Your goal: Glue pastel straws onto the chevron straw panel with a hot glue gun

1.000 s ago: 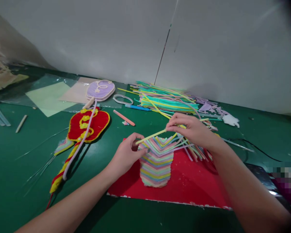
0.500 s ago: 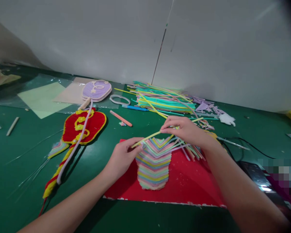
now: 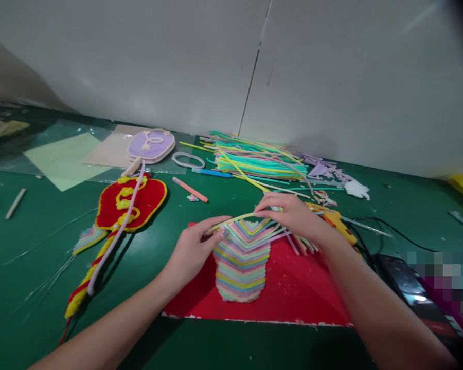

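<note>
A pale yellow pipe cleaner stretches between my two hands, slightly bowed. My left hand pinches its left end between thumb and fingers. With thumb and forefinger, my right hand grips it farther right. Just below lies a panel of pastel pipe cleaners set in V-shaped stripes, its lower edge rounded. Loose pipe cleaner ends fan out from its upper right, partly hidden under my right hand. The panel rests on a red board with a chipped white front edge.
Behind my hands is a heap of coloured pipe cleaners. A red fan and a purple fan lie to the left. An orange marker and a blue marker lie between. At right are an orange glue gun and a phone.
My right hand has come down slightly, lowering its part of the yellow pipe cleaner nearer the panel. My left hand keeps its pinch. The whole view has shifted a little.
</note>
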### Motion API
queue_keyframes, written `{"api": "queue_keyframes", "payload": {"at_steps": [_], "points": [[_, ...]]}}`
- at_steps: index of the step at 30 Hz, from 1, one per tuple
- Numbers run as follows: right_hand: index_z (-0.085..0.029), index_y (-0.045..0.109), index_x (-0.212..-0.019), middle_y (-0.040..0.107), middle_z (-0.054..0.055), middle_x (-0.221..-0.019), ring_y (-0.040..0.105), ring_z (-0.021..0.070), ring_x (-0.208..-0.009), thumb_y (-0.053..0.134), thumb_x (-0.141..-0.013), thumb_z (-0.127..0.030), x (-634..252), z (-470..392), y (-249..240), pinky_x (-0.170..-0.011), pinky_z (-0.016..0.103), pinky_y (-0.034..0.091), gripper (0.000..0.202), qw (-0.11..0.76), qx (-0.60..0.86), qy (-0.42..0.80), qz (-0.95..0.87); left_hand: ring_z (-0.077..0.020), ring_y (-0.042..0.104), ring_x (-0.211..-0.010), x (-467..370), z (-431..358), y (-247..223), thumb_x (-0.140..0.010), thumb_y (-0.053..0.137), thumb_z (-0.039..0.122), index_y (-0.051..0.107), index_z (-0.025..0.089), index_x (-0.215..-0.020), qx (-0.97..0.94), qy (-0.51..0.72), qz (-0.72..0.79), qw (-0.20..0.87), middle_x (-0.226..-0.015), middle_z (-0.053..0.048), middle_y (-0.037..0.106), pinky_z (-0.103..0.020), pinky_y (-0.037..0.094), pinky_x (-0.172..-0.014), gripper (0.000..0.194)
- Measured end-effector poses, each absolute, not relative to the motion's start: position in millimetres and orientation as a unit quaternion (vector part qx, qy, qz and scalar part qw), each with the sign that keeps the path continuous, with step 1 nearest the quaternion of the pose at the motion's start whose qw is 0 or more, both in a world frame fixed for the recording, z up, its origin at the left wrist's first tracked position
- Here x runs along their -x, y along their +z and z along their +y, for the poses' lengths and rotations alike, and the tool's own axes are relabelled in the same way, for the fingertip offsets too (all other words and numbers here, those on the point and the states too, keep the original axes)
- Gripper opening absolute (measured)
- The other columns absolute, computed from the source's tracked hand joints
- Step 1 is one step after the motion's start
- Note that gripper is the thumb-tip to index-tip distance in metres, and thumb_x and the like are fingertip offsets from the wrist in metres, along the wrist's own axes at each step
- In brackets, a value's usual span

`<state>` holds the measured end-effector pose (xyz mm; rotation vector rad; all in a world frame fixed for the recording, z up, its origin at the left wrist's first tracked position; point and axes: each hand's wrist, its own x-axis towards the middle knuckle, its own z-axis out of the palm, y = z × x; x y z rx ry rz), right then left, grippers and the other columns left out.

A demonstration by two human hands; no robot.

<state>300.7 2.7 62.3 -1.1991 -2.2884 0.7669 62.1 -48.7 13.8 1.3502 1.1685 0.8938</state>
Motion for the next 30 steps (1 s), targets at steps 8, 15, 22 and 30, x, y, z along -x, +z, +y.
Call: {"api": "queue_keyframes", "payload": {"at_steps": [8,15,22,30], "points": [[-0.023,0.069,-0.081,0.064,0.004,-0.083,0.060,0.0192,-0.081,0.059,-0.087,-0.032,-304.1,20.5,72.6,-0.078,0.034,0.046,0.014,0.374,0.483,0.064,-0.789,-0.0121,0.055,-0.059,-60.8,-47.3,13.5,-0.082,0.055,0.034,0.050,0.017,-0.131,-0.578,0.378,0.506,0.518,-0.059,0.006,0.055,-0.021,0.044,-0.056,0.052],[-0.021,0.070,-0.080,0.065,0.007,-0.084,0.060,0.0217,-0.085,0.058,-0.087,-0.023,-276.7,56.1,35.7,-0.078,0.034,0.043,0.014,0.278,0.499,0.016,-0.820,-0.0196,0.067,-0.085,-59.5,-48.1,14.9,-0.082,0.057,0.033,0.058,0.019,-0.119,-0.569,0.371,0.493,0.544,-0.088,-0.005,0.072,-0.030,0.052,-0.072,0.039],[-0.020,0.070,-0.081,0.065,0.005,-0.086,0.060,0.0198,-0.086,0.061,-0.086,-0.022,-260.8,63.4,18.9,-0.079,0.032,0.041,0.010,0.249,0.494,0.032,-0.833,-0.0203,0.067,-0.087,-60.5,-47.8,16.9,-0.078,0.060,0.032,0.057,0.019,-0.121,-0.554,0.365,0.500,0.557,-0.092,-0.005,0.072,-0.031,0.053,-0.074,0.045],[-0.021,0.071,-0.083,0.063,0.007,-0.092,0.060,0.0204,-0.087,0.059,-0.087,-0.030,-264.1,62.5,15.5,-0.077,0.032,0.044,0.016,0.252,0.528,0.028,-0.810,-0.0198,0.067,-0.085,-59.6,-47.6,13.9,-0.078,0.059,0.031,0.056,0.019,-0.122,-0.557,0.363,0.499,0.556,-0.090,-0.005,0.070,-0.032,0.052,-0.074,0.045]]}}
